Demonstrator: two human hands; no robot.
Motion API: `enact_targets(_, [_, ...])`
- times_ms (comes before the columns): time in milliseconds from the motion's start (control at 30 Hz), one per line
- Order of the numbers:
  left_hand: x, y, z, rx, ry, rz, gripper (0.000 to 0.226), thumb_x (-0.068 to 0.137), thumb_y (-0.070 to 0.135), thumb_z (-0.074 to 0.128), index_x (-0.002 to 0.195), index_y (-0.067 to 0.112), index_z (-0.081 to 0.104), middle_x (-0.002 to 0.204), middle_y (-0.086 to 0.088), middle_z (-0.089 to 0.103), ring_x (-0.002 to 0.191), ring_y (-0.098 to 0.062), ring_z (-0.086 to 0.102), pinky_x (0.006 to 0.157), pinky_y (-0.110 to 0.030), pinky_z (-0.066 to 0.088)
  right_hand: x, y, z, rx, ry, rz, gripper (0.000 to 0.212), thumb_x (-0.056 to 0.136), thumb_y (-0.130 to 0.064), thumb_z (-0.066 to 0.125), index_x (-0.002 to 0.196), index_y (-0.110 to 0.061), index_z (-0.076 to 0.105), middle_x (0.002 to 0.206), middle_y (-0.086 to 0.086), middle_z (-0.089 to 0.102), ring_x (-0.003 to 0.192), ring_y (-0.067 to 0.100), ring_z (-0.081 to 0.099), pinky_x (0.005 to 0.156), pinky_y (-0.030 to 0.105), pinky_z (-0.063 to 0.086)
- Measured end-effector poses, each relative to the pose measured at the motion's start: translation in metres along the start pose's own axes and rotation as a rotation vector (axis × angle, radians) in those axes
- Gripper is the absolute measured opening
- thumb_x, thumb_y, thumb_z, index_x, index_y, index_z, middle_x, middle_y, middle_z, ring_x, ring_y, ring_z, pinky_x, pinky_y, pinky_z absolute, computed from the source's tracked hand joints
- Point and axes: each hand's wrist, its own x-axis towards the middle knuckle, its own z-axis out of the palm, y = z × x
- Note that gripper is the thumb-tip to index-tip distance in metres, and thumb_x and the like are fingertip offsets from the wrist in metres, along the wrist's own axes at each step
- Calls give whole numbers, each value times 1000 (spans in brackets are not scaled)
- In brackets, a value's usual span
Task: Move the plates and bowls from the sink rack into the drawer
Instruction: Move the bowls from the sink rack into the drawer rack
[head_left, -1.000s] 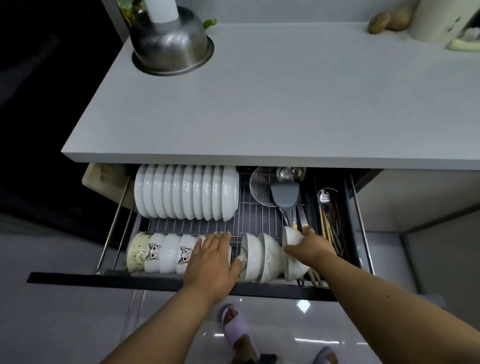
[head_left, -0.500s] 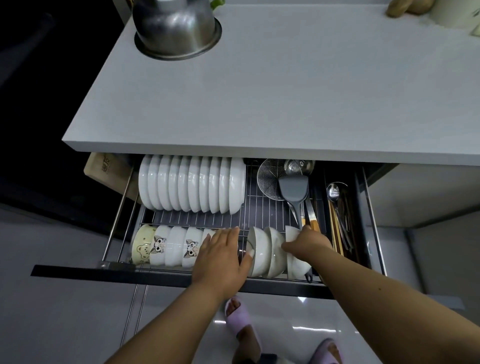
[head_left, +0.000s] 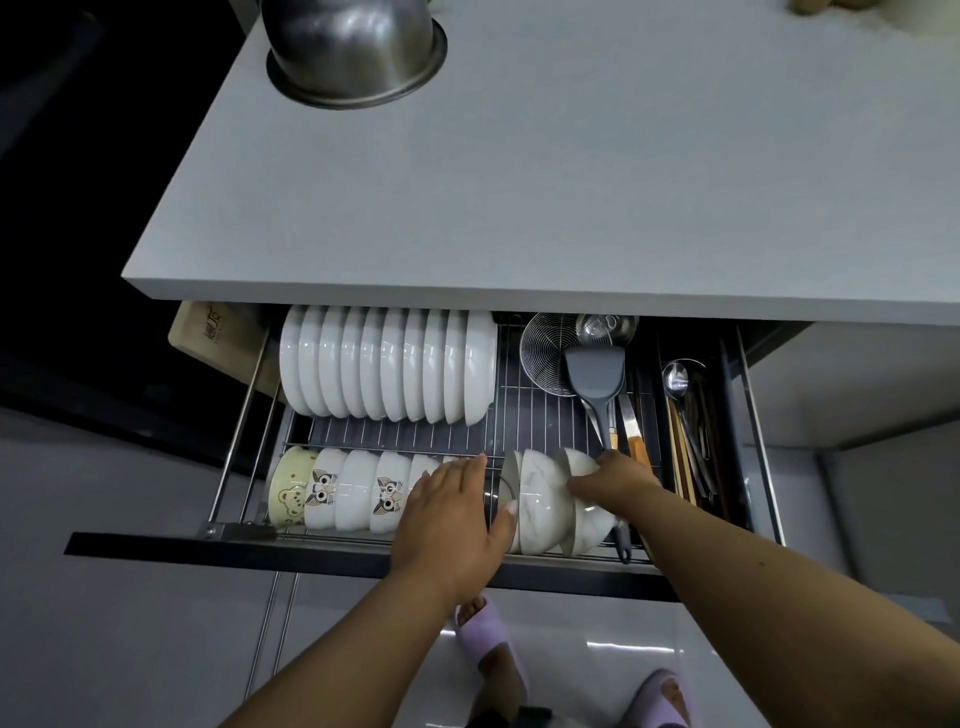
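- Drawer (head_left: 332, 553) w/ wire rack, pulled out under counter (head_left: 571, 182).
- Back row: white plates (head_left: 387, 364) on edge.
- Front row: bowls (head_left: 343, 491) on edge.
- Right: strainer (head_left: 545, 353), spatula (head_left: 595, 376), spoons (head_left: 675, 376).
- Counter: steel bowl (head_left: 353, 44).

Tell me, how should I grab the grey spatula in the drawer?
Probably by its long thin handle, coming from above. The grey spatula lies flat on the wire rack with its wide blade pointing to the back, over the round skimmer. The handle's near end is tucked behind the white bowls.
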Motion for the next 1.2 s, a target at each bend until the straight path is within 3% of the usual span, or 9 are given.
enact_targets(133, [0,1,-2,-11,-4,-4,64,95,52,33,148,18,24,150,0,35,139,-17,27,115,-31,19,-3,-7,12,-63,38,32,68,73,-49,65,128,-14,45,96,1,56,86,20,56,67,30,47])
enact_targets(267, [-1,1,-2,-13,-9,-7,64,95,52,33,148,18,25,149,-1,36,138,-17,29,114,-31,21,-5,-6,23,-54,132,68,68,69,-49,59,126,-15,43,100,4,61,86,22,59,75,33,52])
enact_targets(467, [-1,0,-1,-16,-15,-14,65,95,53,32,149,19,23,149,-1,36,138,-17,29,114,-32,23,-2,3,18,-1,161,88,72,79,-42,58,139,-12,33,103,7,59,76,21,53,57,28,41])
enact_targets(600, [0,1,-2,-22,-18,-24,65,95,53,33,149,19,22,149,-1,37,137,-17,30,114,-32,24,-2,7,15,9,166,104,63,78,-37,58,132,-12,37,105,8,59,81,23,53,63,29,43])
enact_targets(700, [0,1,-2,-15,-25,-28,65,95,54,32,149,19,22,149,0,36,137,-17,29,114,-31,23,2,8,16,21,137,110,65,77,-38,60,133,-14,37,106,7,58,81,23,53,58,28,41])
enact_targets(933, [0,1,1,-15,-20,-35,65,95,53,33,149,19,23,147,0,38,136,-17,31,112,-31,25,5,6,15,-15,105,84,67,76,-42,64,132,-14,40,98,1,56,80,19,52,62,27,40])
enact_targets(1067, [1,0,1,-17,-17,-37,64,95,53,33,149,20,23,147,0,39,135,-16,32,112,-30,26,4,6,17,-25,79,74,73,73,-45,65,134,-15,39,112,3,60,83,18,51,62,28,39])
enact_targets(1200, [0,1,1,-17,-13,-39,64,95,53,33,149,20,24,147,1,39,135,-16,32,112,-30,26,6,7,18,14,48,96,76,70,-49,65,132,-16,39,113,4,58,87,19,52,69,30,45])
